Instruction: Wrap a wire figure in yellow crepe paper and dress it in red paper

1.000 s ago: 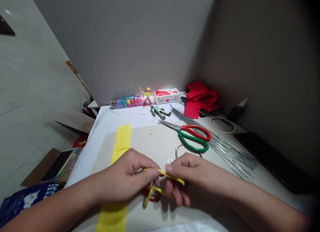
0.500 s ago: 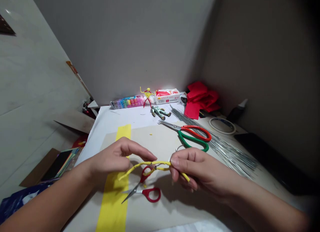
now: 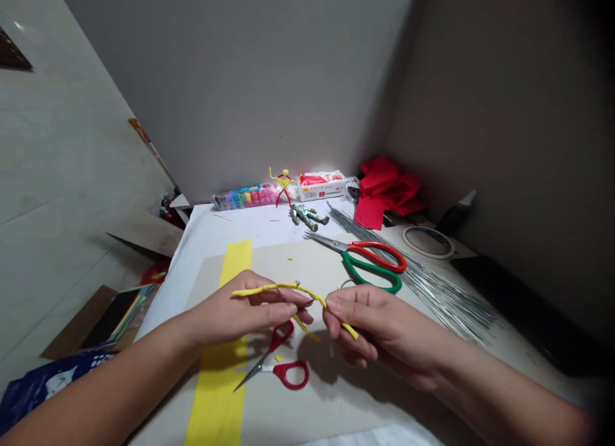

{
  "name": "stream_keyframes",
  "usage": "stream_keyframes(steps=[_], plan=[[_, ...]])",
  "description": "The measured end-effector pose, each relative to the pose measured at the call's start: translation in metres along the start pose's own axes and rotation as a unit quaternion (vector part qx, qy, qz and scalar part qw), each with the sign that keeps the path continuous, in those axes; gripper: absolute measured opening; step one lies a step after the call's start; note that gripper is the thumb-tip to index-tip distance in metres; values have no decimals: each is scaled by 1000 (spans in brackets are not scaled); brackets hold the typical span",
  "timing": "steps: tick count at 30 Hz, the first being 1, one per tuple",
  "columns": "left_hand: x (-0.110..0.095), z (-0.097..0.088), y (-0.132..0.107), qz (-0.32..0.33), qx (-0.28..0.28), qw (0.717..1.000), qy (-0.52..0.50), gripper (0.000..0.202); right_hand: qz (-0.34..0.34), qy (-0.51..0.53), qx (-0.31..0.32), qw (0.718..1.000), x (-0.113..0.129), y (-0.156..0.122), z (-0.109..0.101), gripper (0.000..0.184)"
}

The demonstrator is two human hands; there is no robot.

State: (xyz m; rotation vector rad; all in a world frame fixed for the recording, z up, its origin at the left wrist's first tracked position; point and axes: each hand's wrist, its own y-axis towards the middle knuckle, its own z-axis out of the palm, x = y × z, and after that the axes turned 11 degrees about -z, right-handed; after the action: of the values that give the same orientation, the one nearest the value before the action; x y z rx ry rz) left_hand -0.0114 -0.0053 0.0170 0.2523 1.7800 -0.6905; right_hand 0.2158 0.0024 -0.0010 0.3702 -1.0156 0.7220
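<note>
Wire (image 3: 288,285), yellow, bows left to right across the lower centre of the frame — right hand (image 3: 372,318) clamped just short of its right end, left hand (image 3: 240,314) curled beside its left stretch — whether gripping, I cannot tell.

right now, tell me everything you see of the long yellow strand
The long yellow strand is slim and bumpy, and looks wrapped in paper or similar. It arches above the beige board, its left end free. The right hand pinches it near the other end, which sticks out. A small grey wire loop shows at its top. Whether the left hand touches it is unclear.
</note>
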Motion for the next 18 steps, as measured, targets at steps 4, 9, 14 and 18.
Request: stream_keyframes(steps=[4, 9, 14, 18], plan=[[-2, 14, 2, -40, -59, 997, -12, 24, -5, -26, -25, 999, -3, 1, 1, 31], [-1, 22, 2, -69, -132, 988, -43, 25, -46, -197, -60, 978, -2, 3, -1, 37], [2, 23, 2, -64, -179, 982, -25, 30, -262, -434, -104, 856, 2, 3, -8, 11], [0, 25, 2, -56, -187, 977, -89, 28, -388, -510, -8, 768, 2, 1, -13, 21]])
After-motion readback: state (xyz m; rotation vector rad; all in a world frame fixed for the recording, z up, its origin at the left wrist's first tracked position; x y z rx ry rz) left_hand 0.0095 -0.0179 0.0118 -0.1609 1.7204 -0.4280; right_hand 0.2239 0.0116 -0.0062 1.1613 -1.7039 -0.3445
